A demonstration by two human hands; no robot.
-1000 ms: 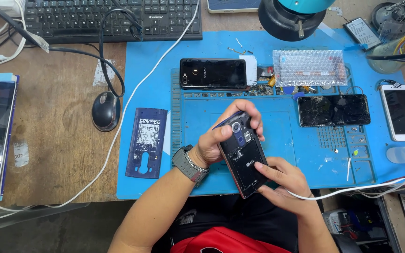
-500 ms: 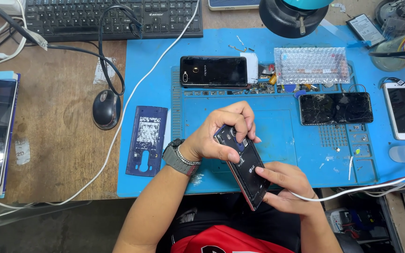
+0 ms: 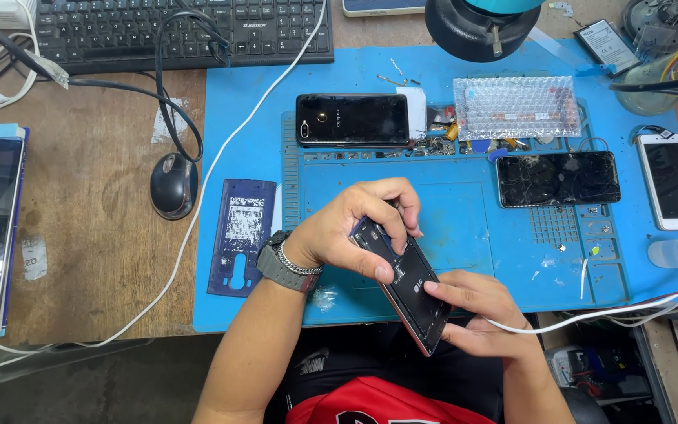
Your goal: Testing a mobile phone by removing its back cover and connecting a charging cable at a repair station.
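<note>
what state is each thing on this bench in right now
dark phone: back cover off, tilted, held in both hands
left hand: gripping the phone's top end
right hand: gripping its lower end
blue back cover: lying flat, inner side up
cracked phone: flat, screen dark
white phone: flat, screen dark

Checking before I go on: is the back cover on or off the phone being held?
Off. The phone, gripped by the left hand and right hand, shows its bare black inner frame; a dark blue back cover lies apart on the mat.

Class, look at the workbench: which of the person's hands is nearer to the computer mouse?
Left. The left hand grips the open phone right of the mouse; the right hand is farther right.
</note>
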